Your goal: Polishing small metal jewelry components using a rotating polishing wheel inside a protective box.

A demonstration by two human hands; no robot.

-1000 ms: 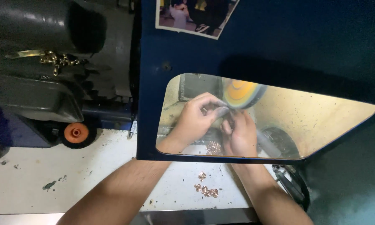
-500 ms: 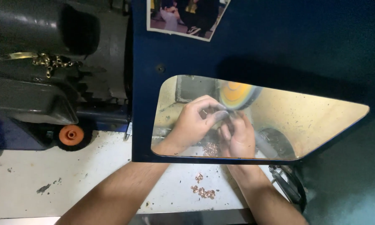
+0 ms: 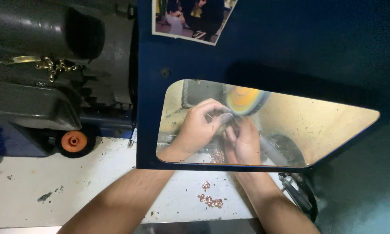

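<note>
Both hands stay at frame centre, left hand (image 3: 199, 128) and right hand (image 3: 244, 141) fingers pinched on a hidden small piece against the round orange fuzzy buffing wheel (image 3: 242, 100).

You have two hands at work: your left hand (image 3: 198, 128) and your right hand (image 3: 245, 141). One yellow buffing wheel (image 3: 242, 100) turns behind one blue guard panel (image 3: 290, 52). One orange knob (image 3: 74, 140), one photo (image 3: 190, 19) and several small copper-coloured pieces (image 3: 210, 200), too small to count exactly.
</note>
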